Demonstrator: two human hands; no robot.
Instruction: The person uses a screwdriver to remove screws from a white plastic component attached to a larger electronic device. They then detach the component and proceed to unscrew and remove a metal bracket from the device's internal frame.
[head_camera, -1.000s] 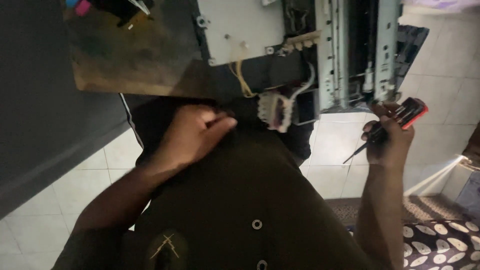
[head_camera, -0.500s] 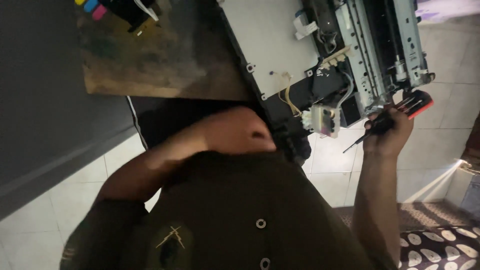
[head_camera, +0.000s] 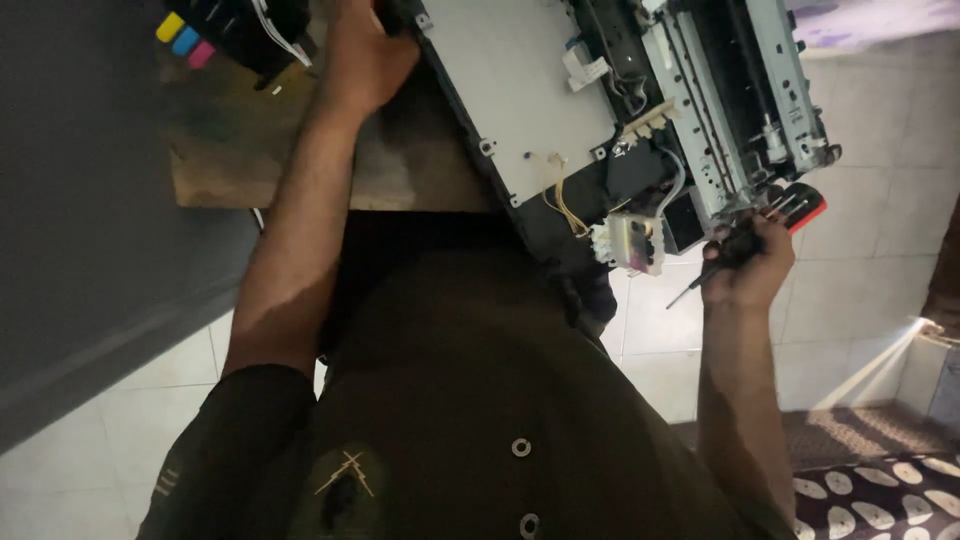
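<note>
Gripping the boxy grey metal printer chassis (head_camera: 520, 90), left hand (head_camera: 365, 55) fingers clamp its edge; right hand (head_camera: 750, 265) clenches a red-handled screwdriver (head_camera: 775, 225).

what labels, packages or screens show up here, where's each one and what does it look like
Ink tank block: top left on the wooden table, dark body with yellow, blue and pink colour patches in a row.
No screens, signs or packages in view; any labels on the opened printer are too small to tell.
Left hand grips the printer's far edge; right hand holds a red-and-black screwdriver at its near corner.
</note>
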